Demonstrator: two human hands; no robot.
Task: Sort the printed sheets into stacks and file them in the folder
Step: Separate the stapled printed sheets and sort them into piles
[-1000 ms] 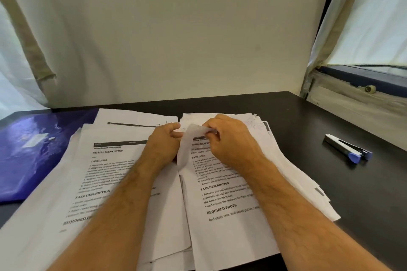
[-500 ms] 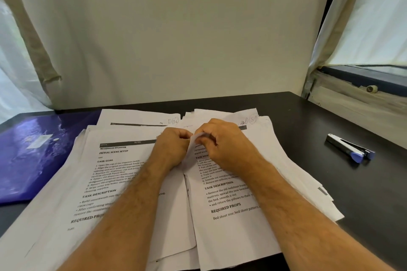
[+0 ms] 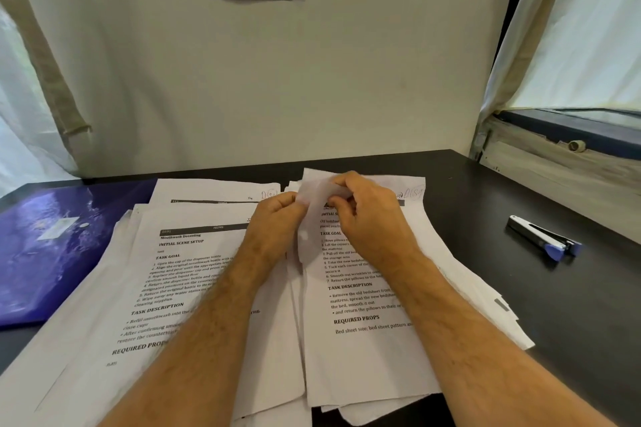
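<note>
Lifted sheet corner [image 3: 314,211] now higher, right hand [image 3: 367,218] hiding text

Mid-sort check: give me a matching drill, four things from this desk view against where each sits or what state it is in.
Things:
1. purple folder
2. stapler
3. left stack
4. folded-back sheet corner

Places or states:
A. lying alone on the dark desk, right side
B. pinched between both hands
C. far left, closed, under the papers' edge
D. top page headed "Mouthwash Decanting"

Pairs: 1-C, 2-A, 3-D, 4-B
</note>
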